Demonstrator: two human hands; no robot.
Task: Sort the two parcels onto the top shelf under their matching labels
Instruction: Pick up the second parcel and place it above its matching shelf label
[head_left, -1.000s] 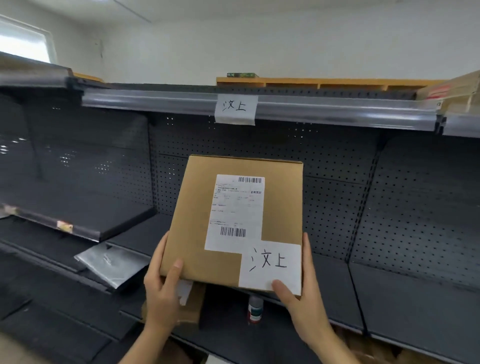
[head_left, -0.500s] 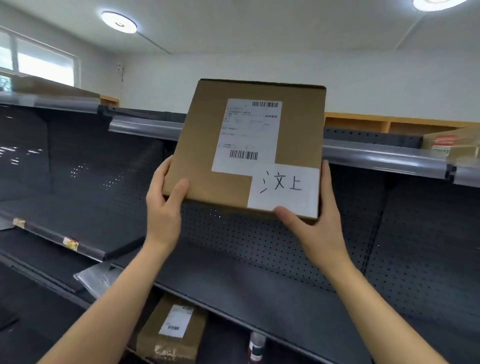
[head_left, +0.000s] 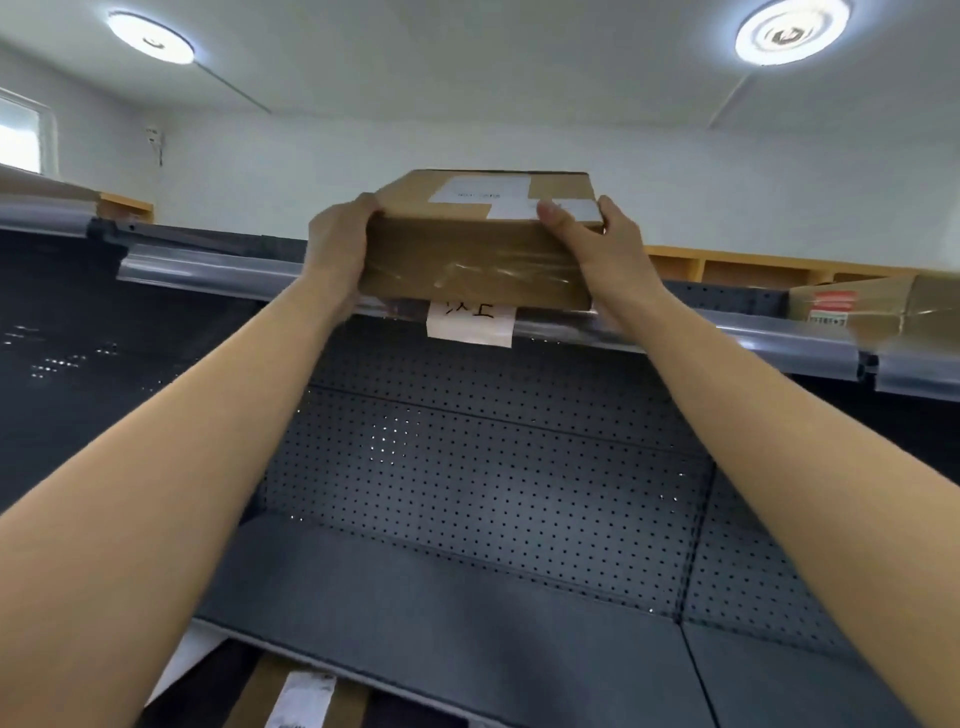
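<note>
At the far left, part of a cardboard box (head_left: 47, 189) lies on the neighbouring shelf section, well apart from the work. The top shelf (head_left: 208, 273) runs across the view with a clear plastic strip along its front edge; the stretch of edge left of the hands is bare, with open room above it up to the ceiling.

The left hand (head_left: 337, 249) clasps the left end of the parcel (head_left: 478, 260), fingers wrapped over its near corner. The parcel lies flat, its taped side facing the camera and its bottom at the shelf's front edge — whether it already rests there cannot be told. Its top carries a white shipping label (head_left: 480, 189). Directly below it, the handwritten shelf label (head_left: 470, 325) hangs from the strip, its upper part covered by the box. The right hand (head_left: 605, 239) grips the right end, thumb pressed on top.

Half a second ago the parcel was held upright in front of the shelf with its label facing the camera; now it has been tipped flat and raised to shelf level.

At the right end of the shelf sits another cardboard box (head_left: 878, 312) with a red sticker, well clear. On a lower shelf at the bottom edge lies a second parcel (head_left: 306, 699).
</note>
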